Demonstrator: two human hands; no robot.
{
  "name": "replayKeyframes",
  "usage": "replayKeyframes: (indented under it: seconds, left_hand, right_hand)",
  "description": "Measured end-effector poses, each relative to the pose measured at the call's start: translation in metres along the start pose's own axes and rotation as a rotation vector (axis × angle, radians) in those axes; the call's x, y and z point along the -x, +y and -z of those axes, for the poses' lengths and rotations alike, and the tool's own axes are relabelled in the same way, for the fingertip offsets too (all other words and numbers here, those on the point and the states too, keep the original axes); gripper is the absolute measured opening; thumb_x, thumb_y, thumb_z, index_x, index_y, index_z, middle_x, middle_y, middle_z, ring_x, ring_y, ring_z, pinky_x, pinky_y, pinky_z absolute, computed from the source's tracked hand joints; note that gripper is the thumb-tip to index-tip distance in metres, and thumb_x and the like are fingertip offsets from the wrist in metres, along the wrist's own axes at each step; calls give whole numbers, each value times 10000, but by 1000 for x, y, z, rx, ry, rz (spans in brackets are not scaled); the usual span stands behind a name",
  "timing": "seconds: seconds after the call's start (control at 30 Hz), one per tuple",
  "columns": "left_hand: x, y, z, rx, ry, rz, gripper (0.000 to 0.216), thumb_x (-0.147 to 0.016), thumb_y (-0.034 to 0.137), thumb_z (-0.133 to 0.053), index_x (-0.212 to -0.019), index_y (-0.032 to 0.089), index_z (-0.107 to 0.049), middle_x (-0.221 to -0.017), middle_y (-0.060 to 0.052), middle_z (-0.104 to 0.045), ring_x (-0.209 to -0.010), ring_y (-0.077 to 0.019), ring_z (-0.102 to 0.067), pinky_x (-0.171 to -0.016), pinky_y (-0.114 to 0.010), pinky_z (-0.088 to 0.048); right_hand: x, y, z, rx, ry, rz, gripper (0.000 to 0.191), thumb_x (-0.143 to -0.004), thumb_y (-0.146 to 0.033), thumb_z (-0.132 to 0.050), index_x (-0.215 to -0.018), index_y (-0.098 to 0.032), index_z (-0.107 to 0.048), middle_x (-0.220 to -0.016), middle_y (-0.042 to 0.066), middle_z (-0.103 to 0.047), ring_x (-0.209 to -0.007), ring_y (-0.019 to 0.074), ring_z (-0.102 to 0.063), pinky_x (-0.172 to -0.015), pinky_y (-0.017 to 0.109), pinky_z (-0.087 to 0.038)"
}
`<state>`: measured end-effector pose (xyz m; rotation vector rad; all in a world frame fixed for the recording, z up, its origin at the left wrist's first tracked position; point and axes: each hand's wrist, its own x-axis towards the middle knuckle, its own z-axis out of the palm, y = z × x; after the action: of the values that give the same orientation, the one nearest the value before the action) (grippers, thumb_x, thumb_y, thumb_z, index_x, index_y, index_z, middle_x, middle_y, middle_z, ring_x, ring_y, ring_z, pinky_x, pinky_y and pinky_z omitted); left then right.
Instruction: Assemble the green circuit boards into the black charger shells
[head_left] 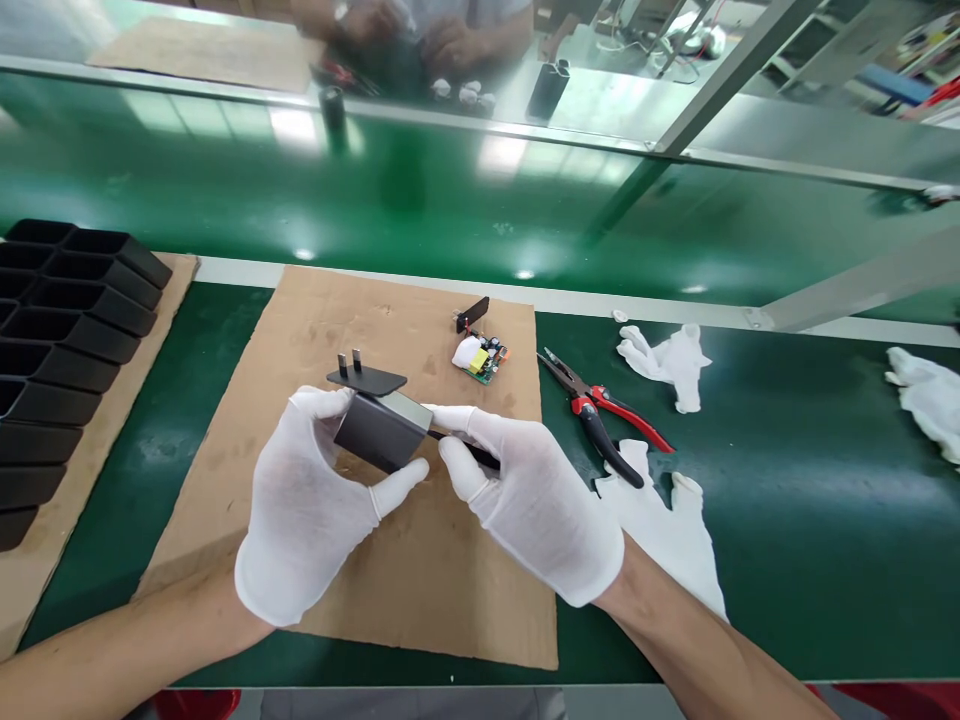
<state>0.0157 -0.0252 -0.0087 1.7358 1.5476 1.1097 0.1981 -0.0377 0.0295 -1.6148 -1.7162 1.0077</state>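
Here, left hand (307, 510) with gloved fingers wrapped around a dark housing (386, 435) above brown cardboard (427, 590), 2-pronged plate (369, 380) at its top, right hand (544, 505) with fingers pinching a slim black tool (481, 456) at its edge.

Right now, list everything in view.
Boxy casing: one, dark grey, centre
Flat pronged plate: one, black, atop casing
Thin tool: one, black, at casing
Circuit board: one, green, beyond casing
Small flat part: one, black, beside board
Metal pliers: one, red and black, right
Crumpled fabric pieces: several, white, right
Open shells: many, black, left
Cardboard sheets: two, brown, centre and left
Bench: one, green, underneath
Metal bars: several, grey, background
Gloved left hand: one, white, holding casing
Gloved right hand: one, white, holding tool
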Motion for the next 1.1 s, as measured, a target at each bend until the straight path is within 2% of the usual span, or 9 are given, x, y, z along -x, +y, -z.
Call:
replayKeyframes:
  seconds: [0.13, 0.27, 0.43, 0.5, 0.57, 0.63, 0.73, 0.87, 1.1]
  left_hand:
    - [0, 1, 1, 66, -57, 68, 558, -689, 411, -900, -1072, 323, -503, -1079, 0, -699, -1028, -284, -747, -922, -437, -619]
    - [0, 2, 2, 40, -49, 73, 553, -670, 422, -908, -1052, 322, -520, -1047, 13, -691, -1025, -298, -741, -902, -433, -618]
    - [-2, 4, 3, -1, -40, 82, 555, -648, 418, -912, -1029, 303, -526, -1042, -10, -679, -1010, -300, -729, -899, -448, -608]
    - [-6, 7, 4, 11, -75, 130, 542, -638, 403, -909, -1022, 273, -549, -1002, -16, -695, -957, -295, -736, -873, -452, -613]
    - [-12, 9, 6, 96, -155, 235, 504, -648, 394, -893, -1015, 237, -586, -960, -24, -724, -910, -288, -737, -841, -453, -617]
    - [-19, 10, 7, 287, -244, 382, 458, -699, 428, -858, -1027, 205, -630, -979, -51, -756, -922, -289, -740, -858, -461, -617]
    - [-27, 8, 10, 652, -333, 529, 463, -776, 484, -824, -1080, 170, -670, -1118, -106, -774, -1054, -312, -741, -1010, -501, -578]
    - [-29, 5, 13, 888, -397, 490, 468, -780, 466, -872, -1096, 174, -687, -1195, -121, -770, -1158, -332, -723, -1078, -498, -552]
    - [-26, 11, 14, 911, -466, 423, 525, -758, 558, -879, -1054, 177, -674, -1179, -142, -775, -1169, -369, -719, -1055, -528, -568]
  right_hand:
    - [0, -1, 1, 13, -2, -16, 439, -924, -165, -480, -1237, -154, -788, -718, -20, -719, -573, 113, -549, -630, 244, -481]
    - [0, 0, 0, -3, -2, -16, 421, -927, -164, -491, -1224, -155, -790, -819, -3, -777, -611, 119, -599, -635, 244, -489]
    - [-1, 2, 0, 21, -15, -29, 425, -935, -162, -482, -1232, -164, -785, -744, -20, -724, -577, 110, -554, -618, 244, -462]
    - [-2, 2, 4, 17, -54, -42, 424, -933, -159, -486, -1244, -178, -773, -684, -40, -675, -554, 107, -531, -616, 245, -459]
    - [-4, 1, 13, -5, -113, -57, 409, -940, -169, -489, -1242, -187, -764, -630, -52, -626, -542, 112, -527, -593, 244, -453]
    - [-6, 0, 24, -30, -138, -53, 363, -961, -203, -493, -1189, -180, -774, -603, -49, -589, -545, 121, -528, -569, 245, -445]
    - [-8, 0, 35, -37, -49, -12, 322, -996, -267, -495, -1112, -164, -778, -594, -39, -559, -550, 130, -522, -576, 263, -455]
    - [-9, 2, 32, -43, 38, 19, 327, -1020, -287, -477, -1118, -160, -761, -582, -47, -535, -535, 130, -506, -588, 272, -465]
    - [-8, -3, 21, 19, 34, 52, 314, -990, -259, -498, -1074, -170, -787, -566, -42, -578, -527, 133, -537, -592, 268, -487]
